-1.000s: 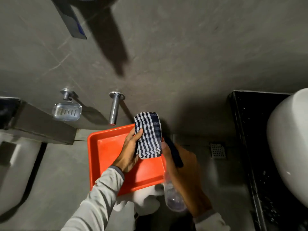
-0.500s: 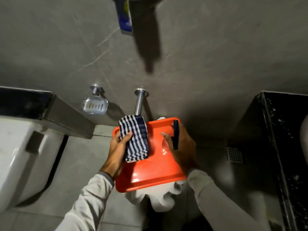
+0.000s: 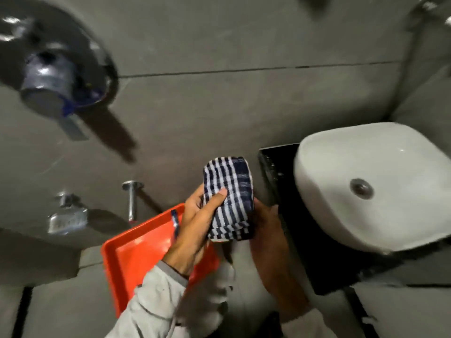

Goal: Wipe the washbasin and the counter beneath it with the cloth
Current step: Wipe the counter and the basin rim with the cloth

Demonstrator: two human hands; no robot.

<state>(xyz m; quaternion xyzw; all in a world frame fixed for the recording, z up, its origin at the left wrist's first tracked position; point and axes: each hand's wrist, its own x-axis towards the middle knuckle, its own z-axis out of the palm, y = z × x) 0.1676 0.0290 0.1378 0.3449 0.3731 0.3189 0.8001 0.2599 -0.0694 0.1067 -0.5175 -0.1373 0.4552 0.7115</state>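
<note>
A folded navy-and-white striped cloth [image 3: 229,198] is held up in front of me, just left of the counter. My left hand [image 3: 195,230] grips its left side, thumb across the front. My right hand [image 3: 268,230] lies under and against its right edge, fingers curled on it. The white washbasin [image 3: 380,230] with a metal drain [image 3: 361,189] sits at the right on a black counter [image 3: 317,264]. Both hands are left of the basin and do not touch it.
An orange tray [image 3: 136,259] sits low at the left on something white [image 3: 210,296], with a dark blue spray-bottle nozzle [image 3: 174,223] showing behind my left hand. On the grey wall are a chrome soap dish [image 3: 67,219], a chrome spout [image 3: 131,201] and a round chrome valve [image 3: 56,79].
The view has swung right, bringing the whole basin into sight. My right hand has let go of the spray bottle and moved onto the cloth. The cloth has moved right, toward the counter.
</note>
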